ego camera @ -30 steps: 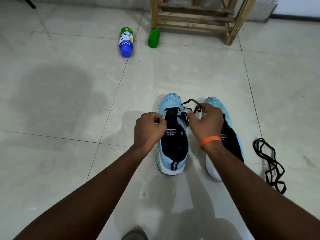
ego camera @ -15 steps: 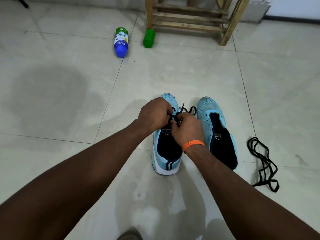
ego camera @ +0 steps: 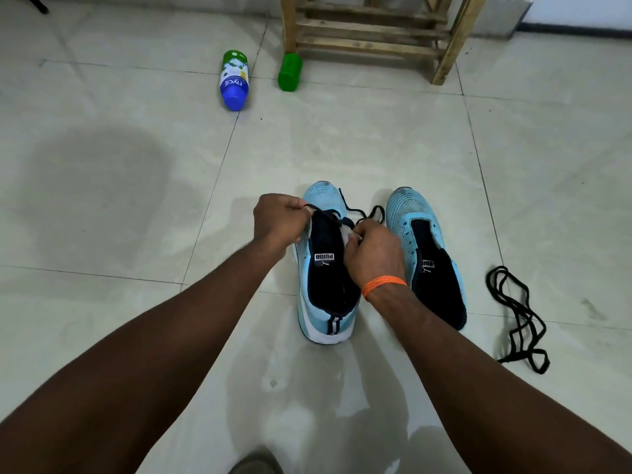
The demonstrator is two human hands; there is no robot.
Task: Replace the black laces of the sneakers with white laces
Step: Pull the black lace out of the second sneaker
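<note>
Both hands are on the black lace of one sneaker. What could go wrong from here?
1. The left hand and right hand pinch the black lace; neither seems to pin the sneaker, so a snagged eyelet could drag or tip it.
2. The loose lace lies beside the right forearm and might get swept or tangled.

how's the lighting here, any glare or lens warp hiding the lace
Head view: dim, even light, no hard glare, only a soft sheen on the tiled floor; wide-angle warp in the head view bows the grout lines and swells the forearms; the black lace pinched by the left hand and right hand reads sharp over the blue sneaker.
</note>
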